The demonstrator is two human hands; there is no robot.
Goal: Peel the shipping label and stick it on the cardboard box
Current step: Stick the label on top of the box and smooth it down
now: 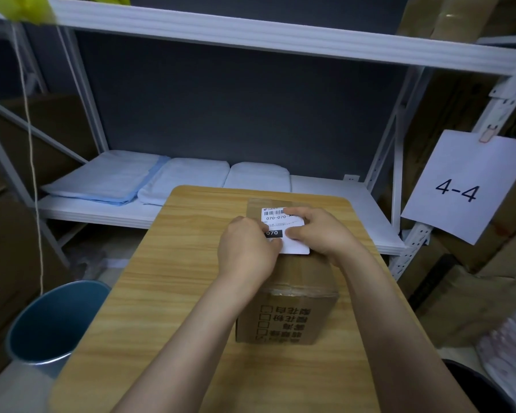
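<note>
Blue round plastic bin (54, 320) sits near left, beside my light wooden table (173, 281). On the table stands the brown taped cardboard box (292, 296). My left hand (248, 251) pinches the white barcode shipping label (283, 231) lying on the box top; my right hand (319, 231) presses it with fingers spread.

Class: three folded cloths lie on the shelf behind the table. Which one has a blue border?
The leftmost cloth: a darker blue strip runs along its right edge. The middle cloth and the right cloth are plain white.
</note>
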